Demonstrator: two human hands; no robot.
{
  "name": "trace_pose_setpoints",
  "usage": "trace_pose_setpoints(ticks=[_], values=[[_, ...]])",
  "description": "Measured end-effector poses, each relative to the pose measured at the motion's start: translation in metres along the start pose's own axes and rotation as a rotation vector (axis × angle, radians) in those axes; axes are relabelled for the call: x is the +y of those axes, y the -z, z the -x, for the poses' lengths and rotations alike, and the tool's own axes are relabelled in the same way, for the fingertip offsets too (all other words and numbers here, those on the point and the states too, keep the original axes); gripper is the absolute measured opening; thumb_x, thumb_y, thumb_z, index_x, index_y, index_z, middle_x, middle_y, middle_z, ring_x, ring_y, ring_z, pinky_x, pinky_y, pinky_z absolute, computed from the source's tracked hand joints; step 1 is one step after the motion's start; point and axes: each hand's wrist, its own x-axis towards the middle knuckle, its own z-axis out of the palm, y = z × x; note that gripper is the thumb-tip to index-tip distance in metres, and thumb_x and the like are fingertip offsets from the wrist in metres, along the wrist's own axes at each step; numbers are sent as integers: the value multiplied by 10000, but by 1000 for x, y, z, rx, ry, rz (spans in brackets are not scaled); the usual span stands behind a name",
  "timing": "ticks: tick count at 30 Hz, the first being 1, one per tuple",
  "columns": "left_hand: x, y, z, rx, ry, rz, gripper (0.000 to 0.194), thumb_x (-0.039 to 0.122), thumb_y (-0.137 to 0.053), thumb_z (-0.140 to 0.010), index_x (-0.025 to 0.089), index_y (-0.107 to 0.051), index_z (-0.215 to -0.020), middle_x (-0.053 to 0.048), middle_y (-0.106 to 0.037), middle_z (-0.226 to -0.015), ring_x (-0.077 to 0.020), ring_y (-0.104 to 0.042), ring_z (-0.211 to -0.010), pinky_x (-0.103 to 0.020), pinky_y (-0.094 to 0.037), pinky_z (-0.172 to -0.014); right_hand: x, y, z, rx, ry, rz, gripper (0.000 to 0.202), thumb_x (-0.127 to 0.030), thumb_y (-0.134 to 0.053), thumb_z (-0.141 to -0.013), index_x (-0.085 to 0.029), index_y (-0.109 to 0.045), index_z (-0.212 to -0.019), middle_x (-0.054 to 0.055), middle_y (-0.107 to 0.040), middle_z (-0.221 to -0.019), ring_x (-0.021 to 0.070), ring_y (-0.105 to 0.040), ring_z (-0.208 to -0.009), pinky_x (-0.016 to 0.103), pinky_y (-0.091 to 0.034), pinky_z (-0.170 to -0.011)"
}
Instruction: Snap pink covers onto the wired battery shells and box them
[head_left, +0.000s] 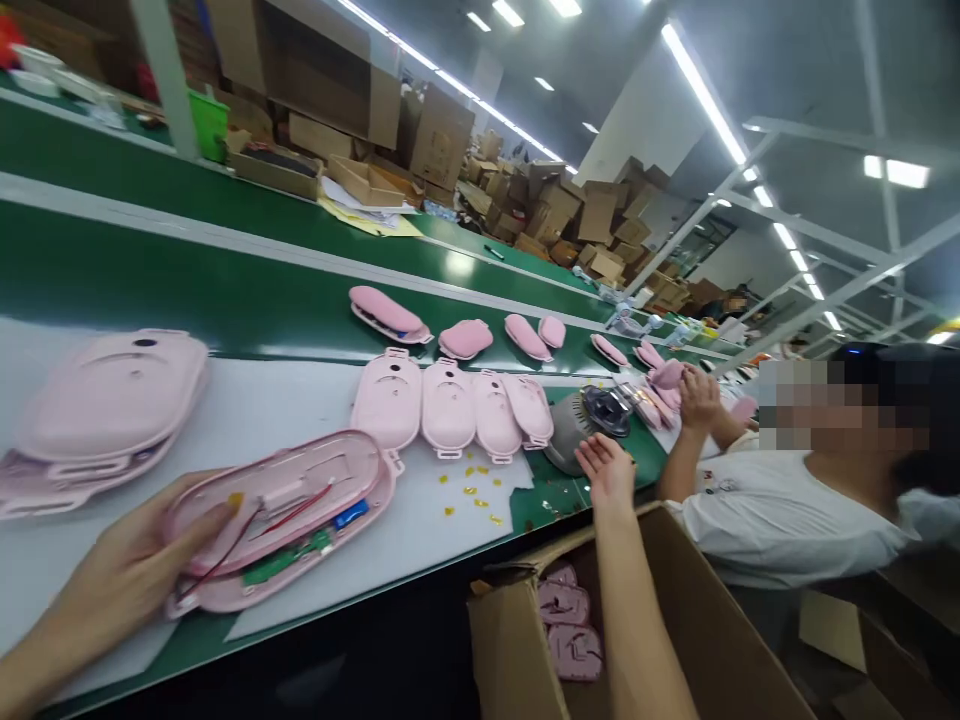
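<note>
My left hand [142, 550] grips a pink plastic shell assembly [292, 490], thumb on its inner face beside a small yellow piece. Red and black wires, a green circuit board and a blue part show between its two shells. My right hand [606, 468] is raised, fingers apart and holding nothing visible, beside a grey round device [571, 432] with a dark top. Several pink shells [386, 400] stand in a row on the white sheet, and more lie at the left [112, 400]. Yellow tape bits [470, 490] are scattered near the row.
Below my right forearm, an open cardboard box [517, 640] holds pink shells [574, 640]. A person in a white shirt [795, 510] works at the right with pink parts. More pink pieces [465, 338] rest on the green belt; cardboard boxes are piled behind.
</note>
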Motion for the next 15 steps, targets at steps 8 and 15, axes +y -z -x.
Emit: trace_pose_setpoints(ticks=[8,15], values=[[40,-12,19,8,-134,64,356,412,-473,-916,166,-540,-1165,-67,-620,-1118,-221,-571,-1065,-312,-412,-991,54,-117,201,-1276,980,593,144,-272,-481,-911,-203,-607,-915,56,-645,-895,162,-563,-768,294,-456,-668],[21,-16,27,118,-167,330,270,294,-517,-889,154,-545,-1117,-67,-609,-1081,-219,-557,-1056,-324,-413,-976,103,-156,234,-1506,1066,898,180,-285,-403,-955,-206,-529,-852,16,-588,-792,159,-516,-750,285,-375,-685]])
